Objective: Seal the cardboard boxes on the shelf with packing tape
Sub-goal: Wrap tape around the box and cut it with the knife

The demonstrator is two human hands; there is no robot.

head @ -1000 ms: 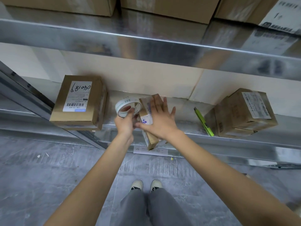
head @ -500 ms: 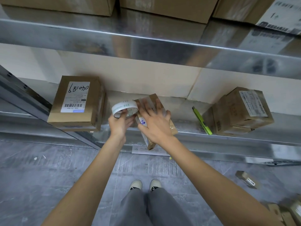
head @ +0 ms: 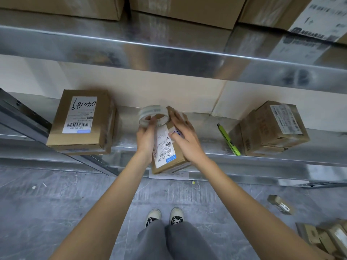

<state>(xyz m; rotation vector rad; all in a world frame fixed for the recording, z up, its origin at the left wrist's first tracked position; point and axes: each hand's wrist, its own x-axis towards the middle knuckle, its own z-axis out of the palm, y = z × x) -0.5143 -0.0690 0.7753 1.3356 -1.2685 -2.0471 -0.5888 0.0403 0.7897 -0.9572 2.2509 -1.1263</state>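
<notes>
The small cardboard box sits at the front edge of the metal shelf, near its middle, with its near end overhanging that edge. Its long axis runs front to back, slightly skewed; the far end points toward the shelf's rear. A white shipping label on its top face reads "530- 05 069" above a blue strip; smaller print is illegible.

The left hand grips the tape roll, fingers curled through its core, holding it over the box's far end. The right hand lies on the box top with fingers straight and spread, pressing down.

Toward the shelf's left end lies a larger labelled box, its label bearing handwritten "040189" (seen inverted) and a barcode. A green utility knife lies right of the hands, lengthwise front to back, just beside stacked boxes toward the right end. Nothing blocks the box top except the hands and roll. More small boxes lie on the floor at right.
</notes>
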